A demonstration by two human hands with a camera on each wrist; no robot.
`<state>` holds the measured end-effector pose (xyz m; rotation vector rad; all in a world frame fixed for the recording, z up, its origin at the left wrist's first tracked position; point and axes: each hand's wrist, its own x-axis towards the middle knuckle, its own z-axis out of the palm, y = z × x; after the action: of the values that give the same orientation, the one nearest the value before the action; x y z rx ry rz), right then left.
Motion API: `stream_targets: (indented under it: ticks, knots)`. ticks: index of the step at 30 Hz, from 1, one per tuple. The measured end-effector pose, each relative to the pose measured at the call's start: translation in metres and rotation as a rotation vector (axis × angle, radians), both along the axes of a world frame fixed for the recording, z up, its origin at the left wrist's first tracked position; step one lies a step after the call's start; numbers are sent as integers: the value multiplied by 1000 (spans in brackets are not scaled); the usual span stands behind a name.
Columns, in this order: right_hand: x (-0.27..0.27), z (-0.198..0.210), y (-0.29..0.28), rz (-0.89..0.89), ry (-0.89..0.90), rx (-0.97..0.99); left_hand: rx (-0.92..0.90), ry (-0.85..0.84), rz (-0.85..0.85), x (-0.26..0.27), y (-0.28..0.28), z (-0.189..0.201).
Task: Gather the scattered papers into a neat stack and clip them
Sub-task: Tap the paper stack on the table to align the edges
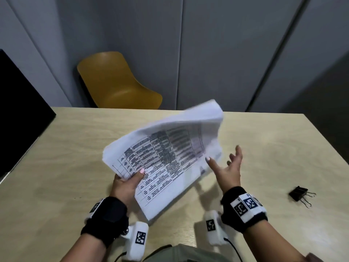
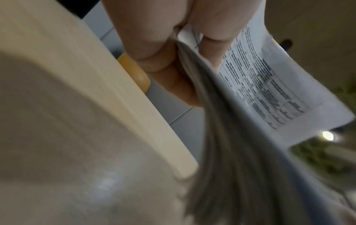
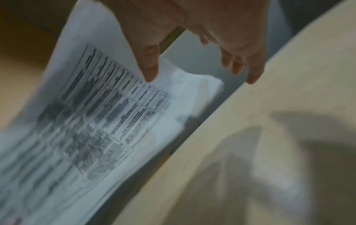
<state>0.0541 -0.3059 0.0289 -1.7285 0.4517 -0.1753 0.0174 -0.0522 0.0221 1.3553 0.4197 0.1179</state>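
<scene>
A sheaf of white printed papers [image 1: 166, 157], covered in blurred black table text, is raised tilted above the pale wood-grain bench [image 1: 66, 148], its sheets fanned unevenly. The left hand [image 1: 126, 184] pinches its near-left edge, thumb on top. The right hand [image 1: 227, 167] is spread with nothing in it, just beside the right edge. A black metal binder clip [image 1: 300, 193] lies on the bench, well apart to the right.

Yellow chair [image 1: 117, 82] behind wooden table [image 1: 75, 148]

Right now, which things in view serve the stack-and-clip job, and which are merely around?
Job: white printed paper stack, gripped by left hand; open right hand; black metal binder clip.
Around: mustard plastic chair; pale wooden table.
</scene>
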Motion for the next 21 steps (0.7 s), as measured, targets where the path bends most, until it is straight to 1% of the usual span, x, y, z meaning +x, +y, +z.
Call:
stream_targets:
  ticks: [1,2,3,4,5,6,8,10,12,13,15,17,18,19,21]
  knots:
    - [0,6,4,-17,25,183,-67,-1,-18,-1,-4,4]
    - [0,11,9,18,48,423,-140,-9,-42,-2,-8,6]
    - [0,15,14,107,67,654,-230,-17,-67,-2,-12,6]
    - [0,19,19,195,76,828,-296,-8,-87,-2,-14,4]
    - [0,21,23,265,53,935,-326,12,-105,-4,-17,3]
    - [1,23,26,296,11,972,-339,30,-118,-4,-17,1]
    - [4,27,28,240,-64,864,-378,54,-113,-5,-11,-2]
    - [7,26,21,185,-131,672,-439,9,-120,-3,4,1]
    - [8,25,5,214,-175,508,-475,-66,-178,0,26,11]
    - [8,23,-3,247,-187,458,-462,-87,-217,1,37,17]
    - [7,18,-16,330,-183,423,-343,-58,-319,1,52,30]
    - [8,15,-20,398,-168,405,-94,-20,-442,5,52,40]
    - [8,14,-19,425,-162,398,47,-20,-462,9,47,43]
    - [8,13,-18,439,-174,406,147,-33,-457,13,40,46]
    - [8,15,-15,487,-234,460,240,-73,-453,19,25,54]
